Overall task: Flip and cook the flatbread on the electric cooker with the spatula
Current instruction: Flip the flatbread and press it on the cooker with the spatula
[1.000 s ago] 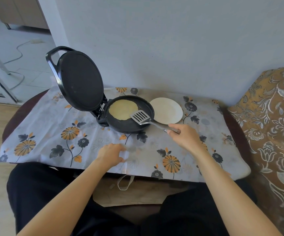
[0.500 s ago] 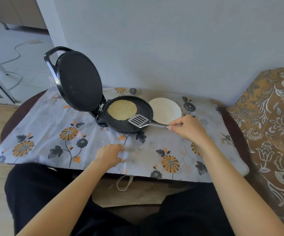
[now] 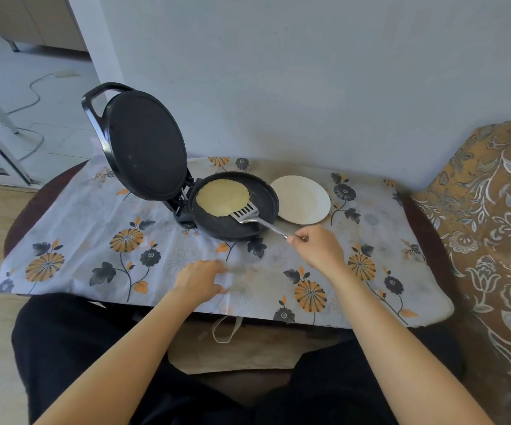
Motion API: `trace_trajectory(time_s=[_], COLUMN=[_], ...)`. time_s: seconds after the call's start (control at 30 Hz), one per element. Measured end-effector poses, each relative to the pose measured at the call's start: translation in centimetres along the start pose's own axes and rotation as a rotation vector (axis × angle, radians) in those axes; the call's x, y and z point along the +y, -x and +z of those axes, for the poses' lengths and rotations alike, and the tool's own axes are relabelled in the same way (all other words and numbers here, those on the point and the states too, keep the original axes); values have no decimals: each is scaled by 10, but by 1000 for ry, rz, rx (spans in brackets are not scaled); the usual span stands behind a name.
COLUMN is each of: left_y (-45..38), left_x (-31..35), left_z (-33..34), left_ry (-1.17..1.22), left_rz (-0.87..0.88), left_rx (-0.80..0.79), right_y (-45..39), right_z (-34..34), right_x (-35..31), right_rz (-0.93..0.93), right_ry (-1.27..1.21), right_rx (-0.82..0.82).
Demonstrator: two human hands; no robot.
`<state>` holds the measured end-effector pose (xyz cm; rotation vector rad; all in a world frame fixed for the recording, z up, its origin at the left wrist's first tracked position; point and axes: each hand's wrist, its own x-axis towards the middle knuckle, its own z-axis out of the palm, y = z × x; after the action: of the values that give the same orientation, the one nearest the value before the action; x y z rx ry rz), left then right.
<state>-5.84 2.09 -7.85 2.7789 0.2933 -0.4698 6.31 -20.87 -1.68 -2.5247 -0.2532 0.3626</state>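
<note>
A pale yellow flatbread (image 3: 222, 196) lies flat on the black lower plate of the electric cooker (image 3: 266, 207), towards its far left. The cooker's lid (image 3: 147, 145) stands raised on the left. My right hand (image 3: 320, 248) grips the handle end of a slotted metal spatula (image 3: 245, 213). The spatula's blade rests on the plate, touching the flatbread's near right edge. My left hand (image 3: 200, 279) lies on the tablecloth in front of the cooker, fingers loosely curled, holding nothing.
A white plate (image 3: 301, 199) sits just right of the cooker. A floral tablecloth (image 3: 95, 240) covers the low table against the wall. A patterned sofa (image 3: 493, 210) stands on the right. My legs are below the table's front edge.
My right hand drew the spatula to the plate's near rim, then pushed it forward until the blade met the flatbread's edge. The left hand stayed put.
</note>
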Motion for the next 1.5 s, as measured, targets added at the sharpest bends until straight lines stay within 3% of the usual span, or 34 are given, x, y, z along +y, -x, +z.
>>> trace_trajectory(time_s=[0.63,1.1,1.27,1.5], left_y=[-1,-3,-3,-2], left_x=[-1,0,0,0], left_z=[2,1,1,1], left_ry=[-24,-20,-18,-23], left_rz=[-6,-12,-11,-17], left_rx=[-10,-22,-13,-6], right_y=[4,18,18,14], right_z=[15,-17,-33,-54], right_x=[39,36,10,-21], right_rz=[-77,-102,-124,-51], right_ry=[-231,-34,-159,-597], right_rx=[98,159,220,262])
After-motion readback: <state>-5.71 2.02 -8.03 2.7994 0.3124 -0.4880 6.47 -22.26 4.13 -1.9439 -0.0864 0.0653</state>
